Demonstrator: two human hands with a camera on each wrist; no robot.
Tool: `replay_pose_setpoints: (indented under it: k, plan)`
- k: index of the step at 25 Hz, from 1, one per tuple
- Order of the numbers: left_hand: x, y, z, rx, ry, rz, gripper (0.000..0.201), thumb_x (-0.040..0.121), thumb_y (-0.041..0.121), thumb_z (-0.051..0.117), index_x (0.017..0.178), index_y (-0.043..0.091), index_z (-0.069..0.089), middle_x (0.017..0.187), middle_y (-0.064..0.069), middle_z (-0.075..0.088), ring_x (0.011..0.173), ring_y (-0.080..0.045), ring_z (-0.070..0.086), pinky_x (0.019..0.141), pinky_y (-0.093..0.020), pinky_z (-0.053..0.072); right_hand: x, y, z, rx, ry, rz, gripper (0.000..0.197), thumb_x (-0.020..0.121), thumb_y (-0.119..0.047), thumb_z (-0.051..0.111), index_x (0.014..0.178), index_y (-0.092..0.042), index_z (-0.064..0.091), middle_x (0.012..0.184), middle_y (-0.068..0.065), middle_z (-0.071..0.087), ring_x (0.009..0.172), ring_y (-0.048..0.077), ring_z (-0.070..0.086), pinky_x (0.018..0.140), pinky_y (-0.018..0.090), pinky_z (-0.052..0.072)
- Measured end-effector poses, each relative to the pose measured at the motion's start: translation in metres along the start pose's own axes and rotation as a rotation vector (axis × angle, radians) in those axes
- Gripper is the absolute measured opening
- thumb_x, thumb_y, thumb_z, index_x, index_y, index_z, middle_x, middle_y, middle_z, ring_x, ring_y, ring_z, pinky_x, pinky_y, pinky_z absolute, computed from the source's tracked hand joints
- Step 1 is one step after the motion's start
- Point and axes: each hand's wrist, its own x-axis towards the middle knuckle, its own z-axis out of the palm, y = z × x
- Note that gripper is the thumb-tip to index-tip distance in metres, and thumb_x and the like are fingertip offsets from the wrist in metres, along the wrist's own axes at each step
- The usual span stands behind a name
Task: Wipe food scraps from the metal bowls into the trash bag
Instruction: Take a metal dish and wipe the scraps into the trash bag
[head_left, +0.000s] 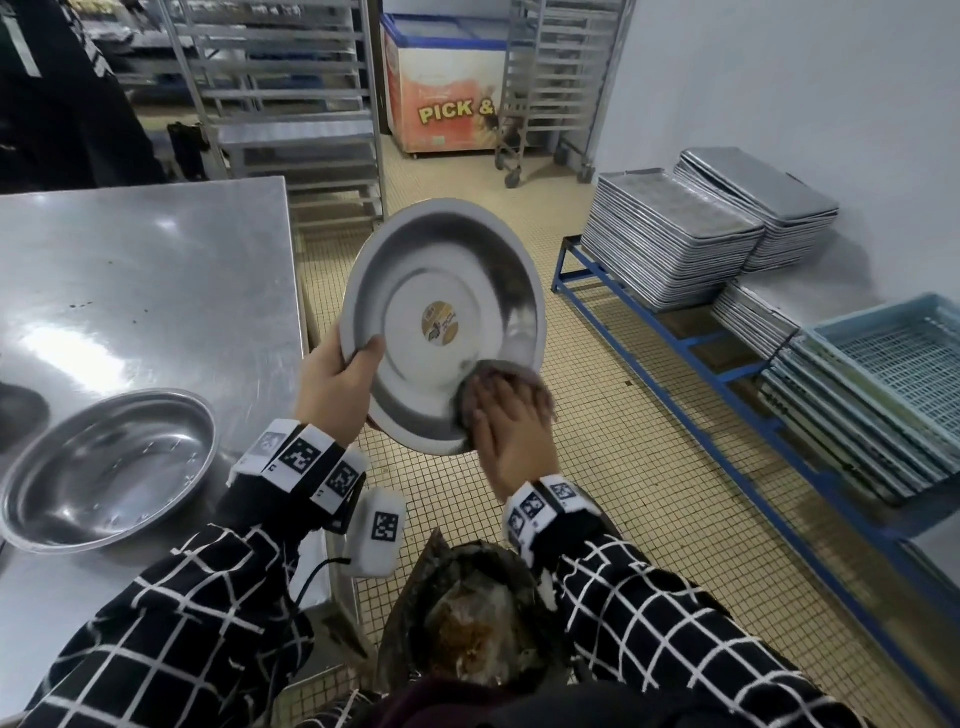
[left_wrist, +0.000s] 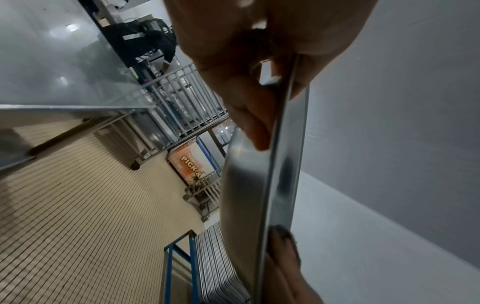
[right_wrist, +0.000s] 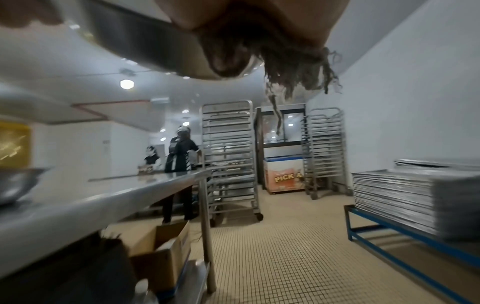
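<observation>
Steel bowl in hand: metal bowl (head_left: 441, 332) held tilted over the trash bag (head_left: 467, 629), its inside turned toward the wearer, a round label at the centre.
Handling, judged: thin and stiff, probably light; the polished wall looks slick, so the rolled rim is the surest place to hold.
Left hand: left hand (head_left: 332, 384) pinches the bowl's lower-left rim, thumb inside, fingers behind.
Right hand: right hand (head_left: 511, 436) lies flat with fingers straight, pressing a frayed grey cloth (head_left: 498, 376) against the inner wall near the lower rim.
Scraps: none plainly visible in the held bowl; brownish waste shows in the bag's mouth below.
Second bowl: second metal bowl (head_left: 106, 470) rests upright on the steel table (head_left: 145, 291), near its front edge.
Surroundings: stacked baking trays (head_left: 670, 244) on a blue rack to the right.
</observation>
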Motion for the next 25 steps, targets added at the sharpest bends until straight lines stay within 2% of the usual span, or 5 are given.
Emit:
replay_pose_setpoints:
  k: [5,7,11,19,25]
  plan:
    - [-0.008,-0.014,0.005,-0.073,0.0,-0.127,0.015,0.095,0.017,0.051,0.086,0.026,0.059,0.08,0.002,0.062,0.079,-0.022,0.06,0.073,-0.035,0.051,0.027,0.026,-0.021,0.21,0.106,0.288,0.058,0.098,-0.026,0.04,0.15,-0.018,0.016,0.157,0.004,0.016,0.133,0.018,0.034,0.104,0.035,0.036]
    - [-0.009,-0.017,0.005,-0.096,-0.017,-0.162,0.013,0.094,0.015,0.052,0.088,0.023,0.061,0.081,-0.002,0.064,0.08,-0.028,0.062,0.074,-0.045,0.052,0.04,0.028,-0.037,0.385,0.12,0.455,0.057,0.097,-0.024,0.048,0.148,-0.018,0.023,0.142,0.003,0.045,0.108,0.011,0.052,0.092,0.028,0.044]
    - [-0.001,-0.029,-0.007,-0.141,-0.079,-0.273,0.01,0.092,0.014,0.055,0.091,0.019,0.063,0.077,-0.005,0.066,0.074,-0.031,0.062,0.068,-0.043,0.052,0.059,0.044,-0.063,0.527,0.036,0.53,0.027,0.093,-0.034,0.053,0.107,-0.011,0.058,0.085,-0.007,0.059,0.073,0.006,0.055,0.069,0.026,0.048]
    - [0.003,-0.031,-0.007,0.08,0.014,0.016,0.031,0.085,0.018,0.066,0.109,0.028,0.049,0.097,0.002,0.063,0.081,-0.018,0.067,0.06,-0.03,0.056,0.044,0.022,-0.047,0.857,0.171,0.759,0.022,0.092,-0.029,0.057,0.096,-0.007,0.054,0.082,0.005,0.06,0.067,0.016,0.059,0.055,0.026,0.051]
    - [0.004,-0.036,0.001,-0.175,-0.014,-0.317,0.026,0.086,0.023,0.062,0.11,0.023,0.05,0.107,-0.011,0.063,0.094,-0.032,0.066,0.074,-0.045,0.058,0.04,-0.007,-0.029,1.075,0.176,0.706,0.026,0.095,-0.036,0.051,0.102,-0.011,0.053,0.071,0.001,0.055,0.054,0.012,0.055,0.054,0.031,0.048]
